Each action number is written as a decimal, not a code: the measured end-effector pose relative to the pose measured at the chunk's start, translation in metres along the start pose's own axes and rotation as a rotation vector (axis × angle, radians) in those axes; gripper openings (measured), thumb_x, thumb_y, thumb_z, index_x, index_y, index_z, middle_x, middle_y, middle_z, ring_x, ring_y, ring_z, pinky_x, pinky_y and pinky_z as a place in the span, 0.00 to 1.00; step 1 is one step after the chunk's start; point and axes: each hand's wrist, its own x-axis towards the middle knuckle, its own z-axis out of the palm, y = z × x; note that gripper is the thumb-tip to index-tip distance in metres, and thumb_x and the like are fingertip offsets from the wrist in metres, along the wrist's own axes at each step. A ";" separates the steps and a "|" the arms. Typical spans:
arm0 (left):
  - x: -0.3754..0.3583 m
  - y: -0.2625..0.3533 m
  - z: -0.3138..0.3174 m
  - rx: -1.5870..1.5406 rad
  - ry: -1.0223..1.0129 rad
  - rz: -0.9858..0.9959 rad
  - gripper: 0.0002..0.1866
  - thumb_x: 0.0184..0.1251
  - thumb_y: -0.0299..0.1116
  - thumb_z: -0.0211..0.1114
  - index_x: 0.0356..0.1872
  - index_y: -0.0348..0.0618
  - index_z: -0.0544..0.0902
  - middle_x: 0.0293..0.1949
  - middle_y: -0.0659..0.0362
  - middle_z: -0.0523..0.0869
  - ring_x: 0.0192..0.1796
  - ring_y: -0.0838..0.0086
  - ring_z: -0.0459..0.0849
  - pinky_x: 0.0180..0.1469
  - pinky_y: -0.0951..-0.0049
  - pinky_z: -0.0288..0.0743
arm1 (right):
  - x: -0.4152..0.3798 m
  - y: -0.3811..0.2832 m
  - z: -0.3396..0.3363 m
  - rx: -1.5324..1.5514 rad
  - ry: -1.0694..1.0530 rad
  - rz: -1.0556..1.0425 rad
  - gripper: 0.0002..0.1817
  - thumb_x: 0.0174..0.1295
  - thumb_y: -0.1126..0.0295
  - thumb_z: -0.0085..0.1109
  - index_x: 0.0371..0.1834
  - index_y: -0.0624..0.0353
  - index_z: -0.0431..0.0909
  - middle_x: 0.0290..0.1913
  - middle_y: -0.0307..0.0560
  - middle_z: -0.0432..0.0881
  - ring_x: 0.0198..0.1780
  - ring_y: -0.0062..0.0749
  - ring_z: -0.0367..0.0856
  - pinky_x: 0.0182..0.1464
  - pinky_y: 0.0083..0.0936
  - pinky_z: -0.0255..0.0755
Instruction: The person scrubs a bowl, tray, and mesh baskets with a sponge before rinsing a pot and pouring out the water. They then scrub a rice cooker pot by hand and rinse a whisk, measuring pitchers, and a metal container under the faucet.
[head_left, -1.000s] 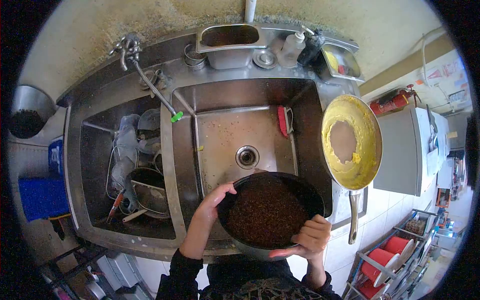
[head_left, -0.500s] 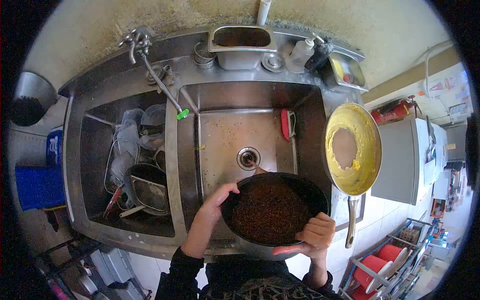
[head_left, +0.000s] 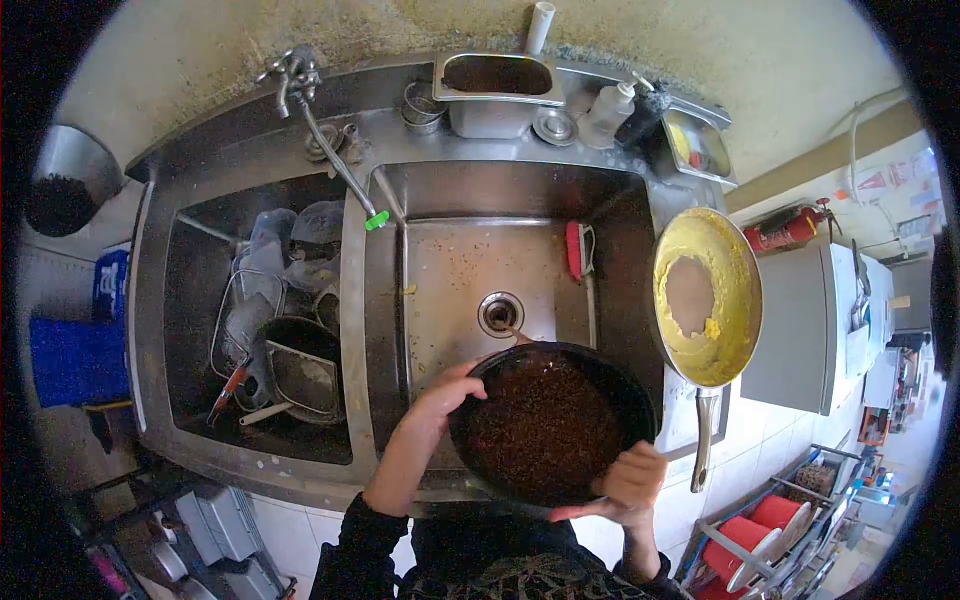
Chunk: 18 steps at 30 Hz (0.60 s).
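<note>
A dark round pot [head_left: 550, 425] with a brown, grainy layer over its inside is held above the near edge of the right sink basin. My left hand [head_left: 447, 395] grips its left rim, with part of the fingers hidden behind the wall. On the lower right side, my right hand [head_left: 625, 485] is closed on the rim, the thumb stretched along the outside. Beyond the pot lie the drain [head_left: 500, 314] and small crumbs on the basin floor. A red scrub brush [head_left: 574, 251] rests at the basin's right wall.
The left basin holds dirty containers and a pan [head_left: 290, 375]. A tap [head_left: 340, 165] reaches over the divider. A yellow-coated frying pan [head_left: 706, 300] sits to the right. Behind stand a steel container [head_left: 495, 118] and a soap bottle [head_left: 607, 110].
The pot has tipped slightly, showing more of its coated inside. My right hand has moved a little down along the rim. The whole view has shifted slightly.
</note>
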 end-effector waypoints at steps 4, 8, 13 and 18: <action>-0.021 -0.025 0.018 0.087 0.098 0.090 0.35 0.34 0.15 0.47 0.53 0.47 0.74 0.37 0.65 0.80 0.32 0.81 0.75 0.37 0.84 0.68 | -0.076 -0.011 0.008 -0.059 -0.083 -0.024 0.26 0.21 0.49 0.71 0.04 0.46 0.59 0.09 0.28 0.58 0.12 0.19 0.57 0.18 0.19 0.44; -0.048 -0.035 0.043 0.111 0.032 0.229 0.33 0.37 0.12 0.44 0.52 0.44 0.74 0.39 0.66 0.79 0.33 0.84 0.75 0.35 0.87 0.66 | -0.115 -0.042 0.001 -0.015 -0.234 0.164 0.17 0.29 0.51 0.68 0.10 0.47 0.71 0.12 0.31 0.62 0.14 0.22 0.62 0.18 0.19 0.52; -0.094 -0.020 0.074 0.308 -0.050 0.431 0.30 0.38 0.13 0.46 0.50 0.34 0.73 0.46 0.56 0.79 0.48 0.77 0.76 0.56 0.77 0.64 | -0.104 -0.057 -0.013 -0.156 -0.319 0.322 0.13 0.41 0.53 0.62 0.25 0.48 0.82 0.31 0.36 0.73 0.33 0.33 0.67 0.35 0.24 0.64; -0.112 -0.039 0.084 0.614 -0.109 0.660 0.27 0.41 0.13 0.46 0.49 0.33 0.73 0.47 0.51 0.78 0.52 0.72 0.75 0.56 0.75 0.63 | -0.053 -0.058 -0.039 -0.133 -0.098 0.334 0.15 0.38 0.55 0.65 0.31 0.45 0.82 0.49 0.38 0.71 0.49 0.38 0.64 0.49 0.35 0.60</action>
